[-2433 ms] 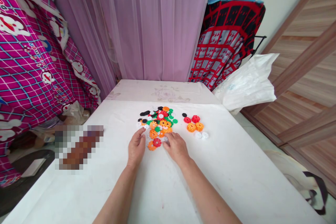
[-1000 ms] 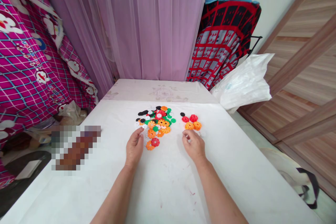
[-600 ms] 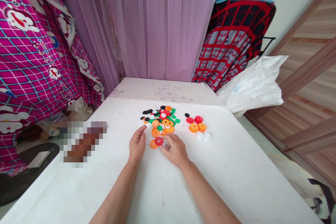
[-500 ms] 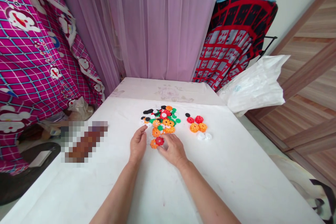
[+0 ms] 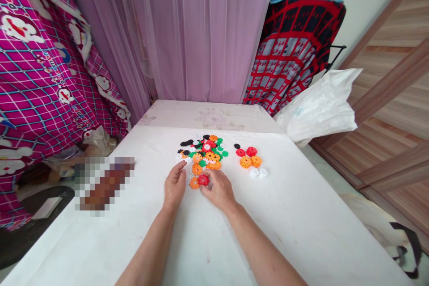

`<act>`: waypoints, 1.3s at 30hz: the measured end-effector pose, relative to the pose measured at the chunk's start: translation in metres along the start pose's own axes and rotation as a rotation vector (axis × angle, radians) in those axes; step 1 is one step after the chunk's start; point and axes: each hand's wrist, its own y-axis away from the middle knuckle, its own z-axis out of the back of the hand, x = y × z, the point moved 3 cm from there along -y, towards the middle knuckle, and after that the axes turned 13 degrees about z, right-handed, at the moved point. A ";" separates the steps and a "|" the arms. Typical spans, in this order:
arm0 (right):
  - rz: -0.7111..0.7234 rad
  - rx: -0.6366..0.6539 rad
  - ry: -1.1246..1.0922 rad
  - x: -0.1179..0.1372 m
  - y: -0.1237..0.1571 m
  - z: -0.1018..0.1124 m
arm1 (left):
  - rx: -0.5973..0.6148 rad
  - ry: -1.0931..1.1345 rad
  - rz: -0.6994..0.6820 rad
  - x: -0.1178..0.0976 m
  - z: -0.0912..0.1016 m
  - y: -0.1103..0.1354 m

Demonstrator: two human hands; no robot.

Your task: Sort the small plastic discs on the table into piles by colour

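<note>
A heap of small flower-shaped plastic discs in orange, red, green, black and white lies on a white table. A smaller sorted group of discs sits to its right: black, red, orange and white. My left hand rests at the heap's near left edge, fingers loosely curled and apart, holding nothing. My right hand is at the heap's near edge, its fingertips pinched on a red disc next to an orange disc.
A white plastic bag lies at the table's far right corner. A red and black patterned cloth hangs behind it. Purple curtains hang at the back, pink bedding on the left. A blurred patch sits at the table's left edge.
My right hand went from the heap to the small group on the right, then came back and closed its fingertips on the red disc. The left hand stayed in place.
</note>
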 end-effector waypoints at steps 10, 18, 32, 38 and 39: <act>-0.230 -0.228 0.229 -0.085 -0.028 0.065 | 0.004 -0.013 -0.009 -0.001 0.000 0.002; -0.425 -0.008 0.386 -0.130 -0.049 0.090 | 0.023 -0.035 0.005 0.000 0.001 0.000; -0.448 0.037 0.400 -0.142 -0.049 0.086 | 0.033 -0.026 -0.012 0.002 0.001 0.000; -0.434 -0.147 0.312 -0.132 -0.033 0.098 | 0.030 -0.027 -0.011 0.002 0.001 0.000; -0.415 -0.187 0.289 -0.126 -0.027 0.098 | 0.030 -0.030 -0.014 0.001 0.001 0.000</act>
